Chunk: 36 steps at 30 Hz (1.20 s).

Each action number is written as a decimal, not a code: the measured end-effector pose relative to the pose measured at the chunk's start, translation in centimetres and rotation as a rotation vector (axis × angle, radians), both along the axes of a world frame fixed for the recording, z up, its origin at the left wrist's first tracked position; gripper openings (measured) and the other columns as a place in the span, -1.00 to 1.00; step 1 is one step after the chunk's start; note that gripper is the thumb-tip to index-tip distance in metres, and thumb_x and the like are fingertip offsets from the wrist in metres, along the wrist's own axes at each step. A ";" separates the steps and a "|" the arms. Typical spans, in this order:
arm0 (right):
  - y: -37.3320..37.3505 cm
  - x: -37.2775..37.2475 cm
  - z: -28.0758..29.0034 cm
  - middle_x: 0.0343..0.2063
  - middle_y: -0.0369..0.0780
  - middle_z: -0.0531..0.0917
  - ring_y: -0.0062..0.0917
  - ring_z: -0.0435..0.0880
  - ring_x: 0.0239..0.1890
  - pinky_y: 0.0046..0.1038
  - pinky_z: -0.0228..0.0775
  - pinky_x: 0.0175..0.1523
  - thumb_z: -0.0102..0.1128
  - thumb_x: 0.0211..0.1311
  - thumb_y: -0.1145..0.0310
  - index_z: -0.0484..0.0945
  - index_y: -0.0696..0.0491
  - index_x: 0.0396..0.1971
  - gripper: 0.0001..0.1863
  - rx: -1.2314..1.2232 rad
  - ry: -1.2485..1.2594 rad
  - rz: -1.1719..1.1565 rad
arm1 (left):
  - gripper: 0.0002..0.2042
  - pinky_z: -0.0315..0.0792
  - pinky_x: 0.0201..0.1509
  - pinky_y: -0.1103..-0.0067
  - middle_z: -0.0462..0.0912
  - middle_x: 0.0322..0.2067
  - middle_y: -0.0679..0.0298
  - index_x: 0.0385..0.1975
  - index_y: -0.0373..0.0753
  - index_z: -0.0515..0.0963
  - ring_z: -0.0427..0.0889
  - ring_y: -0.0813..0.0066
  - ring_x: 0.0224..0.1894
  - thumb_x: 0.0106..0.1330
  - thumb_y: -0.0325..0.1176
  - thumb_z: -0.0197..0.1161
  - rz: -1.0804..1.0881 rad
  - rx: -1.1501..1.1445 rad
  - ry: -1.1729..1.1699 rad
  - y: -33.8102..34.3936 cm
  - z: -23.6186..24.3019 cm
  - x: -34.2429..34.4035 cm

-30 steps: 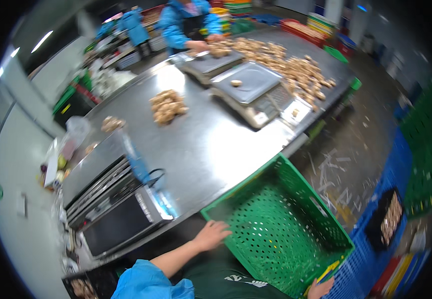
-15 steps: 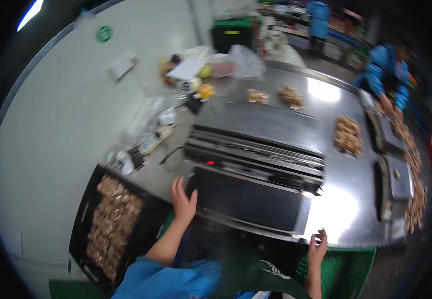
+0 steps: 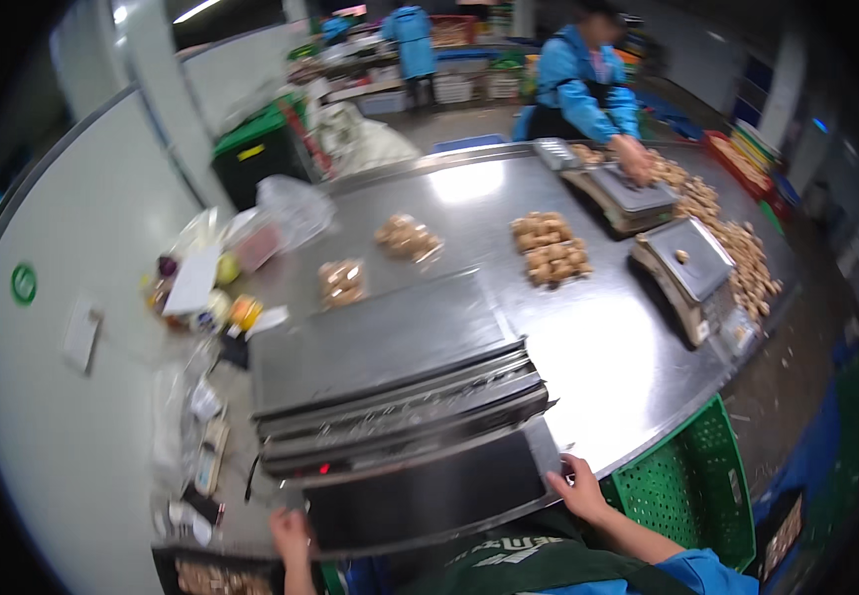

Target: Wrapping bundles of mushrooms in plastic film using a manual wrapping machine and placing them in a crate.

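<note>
As the head view shows, the right hand [image 3: 582, 492] is at the right corner of a black panel [image 3: 429, 493], the left hand [image 3: 293, 534] at its left corner; whether either grip holds the edge, I cannot tell. The panel fronts a metal machine [image 3: 405, 416] on the bench [image 3: 603, 372], near bagged brown pieces [image 3: 552, 248].

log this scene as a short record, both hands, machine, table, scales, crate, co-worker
left hand: at front left corner of machine
right hand: at its front right corner
machine: dark front panel, red light lit
table: metal, bearing packs of brown pieces
scales: two; nearer bears one brown piece
crate: green, perforated, right of person
co-worker: blue sleeves, hand at farther scale
</note>
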State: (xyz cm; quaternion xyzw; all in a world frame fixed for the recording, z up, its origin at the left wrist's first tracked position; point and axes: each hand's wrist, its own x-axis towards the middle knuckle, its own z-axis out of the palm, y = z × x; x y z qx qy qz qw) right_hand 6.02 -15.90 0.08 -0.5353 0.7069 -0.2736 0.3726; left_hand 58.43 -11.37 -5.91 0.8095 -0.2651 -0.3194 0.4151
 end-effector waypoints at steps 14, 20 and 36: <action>-45.7 -17.1 -3.9 0.03 -0.19 0.43 -0.32 0.33 0.13 -0.22 0.15 0.13 0.06 0.09 -0.07 0.47 -0.07 -0.05 -0.51 -0.546 0.690 0.185 | -0.82 0.40 -0.24 0.42 0.55 -0.42 0.06 -0.39 -0.36 0.44 0.52 0.22 -0.36 0.02 -0.75 0.04 -0.671 -0.792 -0.366 -12.7 16.9 -31.4; -47.4 -17.5 -5.9 -0.07 -0.25 0.49 -0.38 0.36 0.06 -0.23 0.16 0.10 0.03 0.09 -0.05 0.46 -0.10 -0.05 -0.53 -0.317 0.639 0.170 | -0.85 0.43 -0.36 0.50 0.56 -0.47 0.06 -0.43 -0.38 0.49 0.55 0.21 -0.44 0.01 -0.74 0.11 -0.908 -0.758 -0.207 -16.6 18.0 -36.4; -18.6 -26.6 -6.1 0.05 0.01 0.37 -0.16 0.37 0.06 -0.24 0.20 0.12 0.15 0.09 0.18 0.24 0.14 0.12 -0.38 -0.341 0.214 -0.529 | 0.06 -0.04 0.29 0.18 -0.17 0.24 -0.09 0.25 -0.10 -0.07 -0.10 -0.12 0.28 -0.30 -0.17 0.54 -1.067 0.017 -0.285 -24.4 3.0 -58.1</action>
